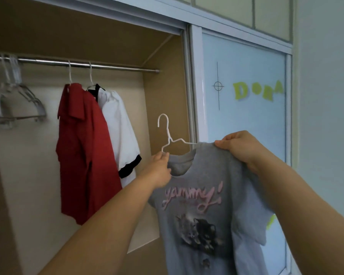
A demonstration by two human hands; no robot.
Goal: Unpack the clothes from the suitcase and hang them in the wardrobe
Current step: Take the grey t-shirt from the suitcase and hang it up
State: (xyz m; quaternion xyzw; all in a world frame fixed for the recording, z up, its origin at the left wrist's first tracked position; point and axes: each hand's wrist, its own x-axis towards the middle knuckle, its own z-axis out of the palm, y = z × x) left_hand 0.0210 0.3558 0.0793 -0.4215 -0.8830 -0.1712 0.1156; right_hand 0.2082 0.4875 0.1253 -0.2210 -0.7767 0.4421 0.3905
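Observation:
A grey T-shirt (pixel 205 205) with pink lettering and a cat print hangs between my hands in front of the open wardrobe. A white wire hanger (pixel 168 135) sticks out of its neck, hook upward. My left hand (pixel 159 167) grips the shirt's left shoulder together with the hanger's left arm. My right hand (pixel 240 147) pinches the shirt's right shoulder over the hanger's other arm. The metal rail (pixel 115 66) runs above and to the left. The suitcase is out of view.
On the rail hang a red shirt (pixel 83 155) and a white shirt with black trim (pixel 119 132). Several bare clear hangers (pixel 14 100) hang at the rail's left end. A pale blue sliding door (pixel 242 120) with green letters stands to the right.

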